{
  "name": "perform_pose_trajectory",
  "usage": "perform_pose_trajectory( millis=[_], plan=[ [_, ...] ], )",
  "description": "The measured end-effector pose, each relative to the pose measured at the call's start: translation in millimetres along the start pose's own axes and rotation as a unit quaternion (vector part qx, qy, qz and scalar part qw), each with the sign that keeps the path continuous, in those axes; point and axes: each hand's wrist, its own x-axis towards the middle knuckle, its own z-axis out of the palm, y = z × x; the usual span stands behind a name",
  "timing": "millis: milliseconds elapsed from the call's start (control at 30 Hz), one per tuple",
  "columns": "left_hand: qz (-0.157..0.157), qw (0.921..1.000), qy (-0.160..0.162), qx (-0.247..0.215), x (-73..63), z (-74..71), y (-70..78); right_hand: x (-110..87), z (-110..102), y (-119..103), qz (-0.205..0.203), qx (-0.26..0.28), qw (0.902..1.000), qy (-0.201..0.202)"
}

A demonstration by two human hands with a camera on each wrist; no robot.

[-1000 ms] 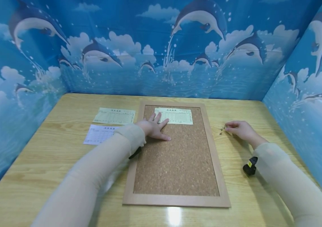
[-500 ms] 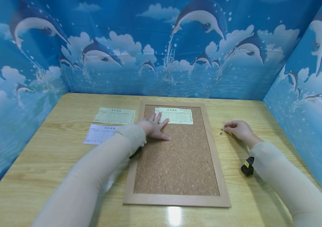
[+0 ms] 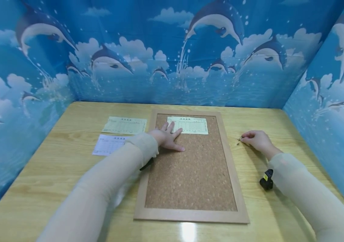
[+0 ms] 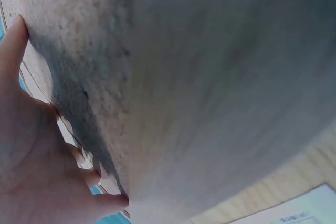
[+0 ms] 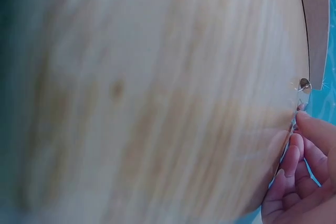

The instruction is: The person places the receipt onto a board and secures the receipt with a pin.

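My left hand point(image 3: 169, 138) lies flat with spread fingers on the framed cork board point(image 3: 196, 174). Its fingertips press the lower left edge of a pale green printed form point(image 3: 191, 126) near the board's top. In the left wrist view, the spread fingers meet the cork surface. My right hand point(image 3: 258, 140) is on the table right of the board, thumb and forefinger pinching a small brass-coloured thumbtack, mostly hidden by the fingertips. Another thumbtack point(image 3: 238, 144) lies just beside them; the right wrist view shows a round metallic tack point(image 5: 304, 83) close to the thumb.
Left of the board, a second green form point(image 3: 125, 125) and a lilac form point(image 3: 108, 144) lie on the wooden table point(image 3: 69, 168); the left sleeve partly covers the lilac one. A blue dolphin-print curtain point(image 3: 178, 84) encloses the back and sides.
My right hand's fingers have closed together among the tacks, and fewer tacks show beside them. The left hand stays on the board. The head view has shifted slightly.
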Motion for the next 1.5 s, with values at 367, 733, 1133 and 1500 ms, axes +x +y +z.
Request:
perform_pose_trajectory(
  millis=[367,733,1133,1500],
  plan=[
    [0.01,0.9999,0.011,-0.004,-3.2,0.5,1.7,0.2,1,0,0.001,-0.004,0.9999,0.012],
    [-0.001,0.9999,0.004,-0.011,18.1,4.1,-5.3,1.9,4,-1,-0.006,-0.005,0.9997,0.023],
    [0.0,1.0,0.003,0.0,16.0,4.1,-4.8,-0.3,1,-3,0.012,0.0,0.9997,0.021],
    [0.002,1.0,0.001,0.007,6.3,1.5,-0.4,-2.3,-3,-12,0.0,0.048,0.9966,0.067]
  ],
)
